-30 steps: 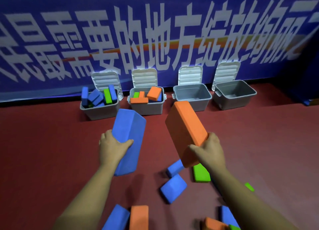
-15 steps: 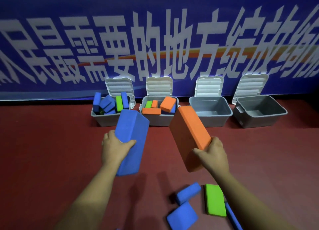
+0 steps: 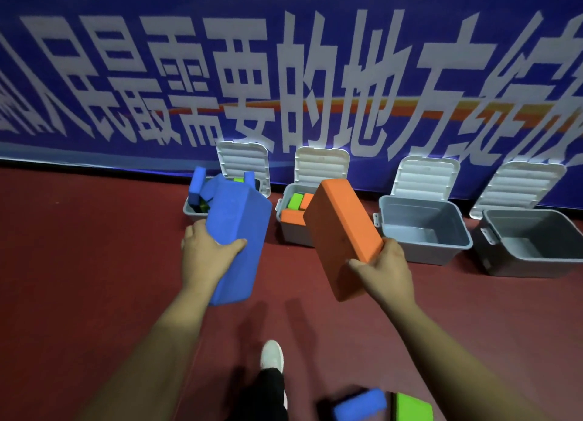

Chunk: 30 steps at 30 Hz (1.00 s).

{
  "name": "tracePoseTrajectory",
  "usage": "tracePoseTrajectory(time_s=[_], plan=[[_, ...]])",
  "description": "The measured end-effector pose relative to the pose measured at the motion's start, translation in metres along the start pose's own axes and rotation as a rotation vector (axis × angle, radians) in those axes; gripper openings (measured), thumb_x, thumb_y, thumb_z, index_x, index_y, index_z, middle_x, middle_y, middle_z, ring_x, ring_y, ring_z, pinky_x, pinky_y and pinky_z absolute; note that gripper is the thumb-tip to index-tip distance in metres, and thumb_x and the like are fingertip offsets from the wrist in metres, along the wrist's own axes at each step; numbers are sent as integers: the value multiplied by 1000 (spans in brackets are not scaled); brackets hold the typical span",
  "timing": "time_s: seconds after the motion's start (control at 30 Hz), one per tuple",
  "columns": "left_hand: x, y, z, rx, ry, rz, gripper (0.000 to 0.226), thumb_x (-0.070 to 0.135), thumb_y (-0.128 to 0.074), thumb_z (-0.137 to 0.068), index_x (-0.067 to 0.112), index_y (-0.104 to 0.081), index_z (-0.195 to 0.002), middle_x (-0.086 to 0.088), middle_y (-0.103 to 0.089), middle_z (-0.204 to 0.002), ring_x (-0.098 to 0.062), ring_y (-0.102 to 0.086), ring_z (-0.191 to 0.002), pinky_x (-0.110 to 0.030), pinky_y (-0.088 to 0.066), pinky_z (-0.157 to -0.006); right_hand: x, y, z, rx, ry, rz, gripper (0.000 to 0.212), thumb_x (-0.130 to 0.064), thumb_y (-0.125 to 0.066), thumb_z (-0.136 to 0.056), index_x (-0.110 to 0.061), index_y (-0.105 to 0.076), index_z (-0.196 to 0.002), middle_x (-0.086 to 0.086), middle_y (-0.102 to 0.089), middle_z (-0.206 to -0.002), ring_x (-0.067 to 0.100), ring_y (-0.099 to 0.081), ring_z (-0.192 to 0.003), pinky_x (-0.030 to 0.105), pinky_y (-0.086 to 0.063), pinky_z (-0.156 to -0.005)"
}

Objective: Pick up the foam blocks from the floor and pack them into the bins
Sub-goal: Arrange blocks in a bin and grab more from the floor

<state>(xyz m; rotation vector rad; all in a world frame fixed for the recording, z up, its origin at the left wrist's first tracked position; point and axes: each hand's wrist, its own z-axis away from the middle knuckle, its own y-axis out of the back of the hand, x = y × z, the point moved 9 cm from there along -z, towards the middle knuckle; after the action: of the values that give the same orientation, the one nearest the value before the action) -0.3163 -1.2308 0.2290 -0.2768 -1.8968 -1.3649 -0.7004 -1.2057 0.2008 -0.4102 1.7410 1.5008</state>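
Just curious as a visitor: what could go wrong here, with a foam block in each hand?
1. The leftmost grey plastic bin already has blocks poking above its rim; the large blue foam block in the left hand may not fit.
2. The right hand grips the large orange foam block only near its lower end; it might slip.
3. A small blue foam block and a green foam block lie near the white shoe: a possible trip hazard.

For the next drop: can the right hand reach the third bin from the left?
Probably yes: the third bin stands open, nothing before it, though the right hand grips an orange foam block.
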Motion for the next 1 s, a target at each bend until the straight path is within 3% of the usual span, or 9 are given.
tracePoseTrajectory(time_s=[0.27,0.4,0.5,0.73,0.83,1.0], plan=[[24,-127,-199,-93,-44,45,75,38,-89,-59,3,-54,-116,-19,-54,-119,-37,-52,-114,-46,-44,-98,-8,-72,-164,93,-112,-2,55,-42,-80,-62,-19,-50,-103,2,-58,-102,26,-59,-87,37,-48,-71],[59,-181,-290,-156,-97,28,76,41,-87,-61,5,-53,-119,-17,-53,-120,-37,-51,-113,-45,-45,-94,-12,-99,-223,109,-170,-1,55,-39,-80,-63,-20,-50,-105,0,-56,-100,23,-56,-85,33,-41,-66],[97,-226,-353,-210,-163,16,78,42,-85,-62,5,-52,-123,-16,-52,-123,-36,-49,-117,-46,-45,-95,-14,-112,-264,129,-219,-8,54,-39,-81,-61,-20,-50,-102,-1,-56,-97,22,-58,-84,35,-44,-66],[137,-303,-435,-264,-184,19,72,37,-87,-62,4,-55,-117,-17,-54,-121,-35,-50,-114,-41,-43,-91,1,-117,-356,137,-308,32,59,-35,-82,-61,-16,-52,-108,4,-56,-99,24,-57,-87,36,-47,-72],[135,-336,-464,-276,-141,11,73,36,-87,-62,4,-55,-118,-17,-53,-121,-36,-50,-113,-42,-43,-92,6,-130,-417,129,-330,39,58,-44,-76,-56,-17,-51,-100,4,-57,-94,25,-58,-82,39,-51,-69],[133,-394,-523,-248,-62,-26,75,34,-88,-62,6,-56,-123,-16,-55,-122,-36,-51,-115,-46,-45,-97,8,-172,-544,34,-280,25,64,-42,-76,-60,-14,-50,-111,3,-55,-101,24,-57,-88,40,-51,-74]])
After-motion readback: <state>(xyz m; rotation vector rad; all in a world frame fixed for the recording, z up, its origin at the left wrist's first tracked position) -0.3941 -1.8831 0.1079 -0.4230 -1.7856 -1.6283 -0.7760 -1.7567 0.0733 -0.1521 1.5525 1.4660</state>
